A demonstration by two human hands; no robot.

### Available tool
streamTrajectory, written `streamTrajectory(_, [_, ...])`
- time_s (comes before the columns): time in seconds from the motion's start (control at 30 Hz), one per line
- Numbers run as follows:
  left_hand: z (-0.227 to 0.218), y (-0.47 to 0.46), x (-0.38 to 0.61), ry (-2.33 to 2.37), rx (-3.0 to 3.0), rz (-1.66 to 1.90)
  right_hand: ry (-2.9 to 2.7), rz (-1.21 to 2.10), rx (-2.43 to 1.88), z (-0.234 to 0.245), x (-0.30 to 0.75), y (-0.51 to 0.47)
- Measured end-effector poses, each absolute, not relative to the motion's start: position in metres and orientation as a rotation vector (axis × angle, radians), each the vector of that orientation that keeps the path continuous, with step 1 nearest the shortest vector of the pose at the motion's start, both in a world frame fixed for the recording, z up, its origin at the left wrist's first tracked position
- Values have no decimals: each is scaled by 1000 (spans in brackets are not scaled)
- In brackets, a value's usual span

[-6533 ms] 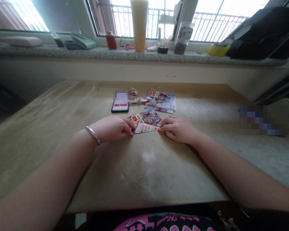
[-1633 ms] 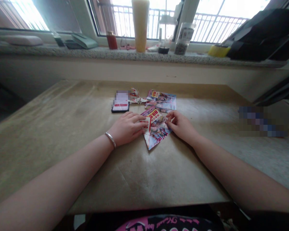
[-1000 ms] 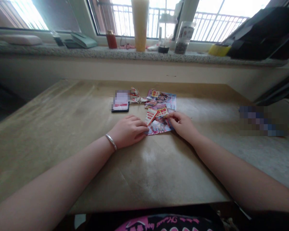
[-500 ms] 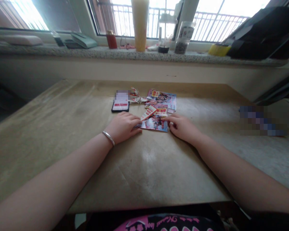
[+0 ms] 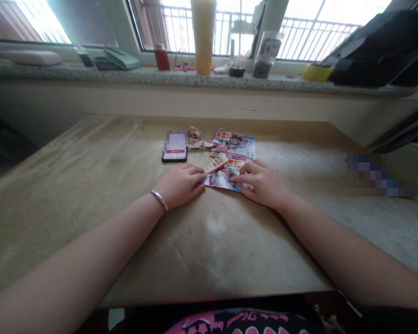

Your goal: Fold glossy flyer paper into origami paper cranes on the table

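A colourful printed paper flyer (image 5: 221,175), partly folded, lies on the tan table (image 5: 209,241) between my hands. My left hand (image 5: 179,184), with a silver bracelet at the wrist, rests curled on the flyer's left edge and pinches a folded flap. My right hand (image 5: 263,184) lies over the flyer's right part, its fingers pressing the paper down. Behind the flyer sits a small stack of similar flyers (image 5: 234,142).
A black phone (image 5: 175,149) lies left of the stack, with a crumpled folded paper piece (image 5: 195,138) beside it. The stone window sill (image 5: 195,79) holds a tall yellow cylinder (image 5: 203,35), a red cup (image 5: 162,58), jars and a black case (image 5: 379,51).
The flyer was turned and refolded between my hands over the last seconds. My right hand has slid left onto the paper; my left hand stayed at the left edge.
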State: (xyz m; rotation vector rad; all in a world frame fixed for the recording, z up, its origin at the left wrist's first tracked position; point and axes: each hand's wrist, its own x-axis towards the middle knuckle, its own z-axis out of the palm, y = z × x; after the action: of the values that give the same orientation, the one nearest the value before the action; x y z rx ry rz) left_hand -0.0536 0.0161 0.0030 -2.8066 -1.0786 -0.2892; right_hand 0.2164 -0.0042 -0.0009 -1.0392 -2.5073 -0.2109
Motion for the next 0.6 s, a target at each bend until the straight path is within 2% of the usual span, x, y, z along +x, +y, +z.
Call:
streamTrajectory(0.27, [1, 10, -50, -990, -2883, -187, -2616, -49, -794, -6, 211, -3])
streamTrajectory(0.6, [2, 7, -48, -1016, -3080, -40, -2504, 244, -993, 3, 211, -8])
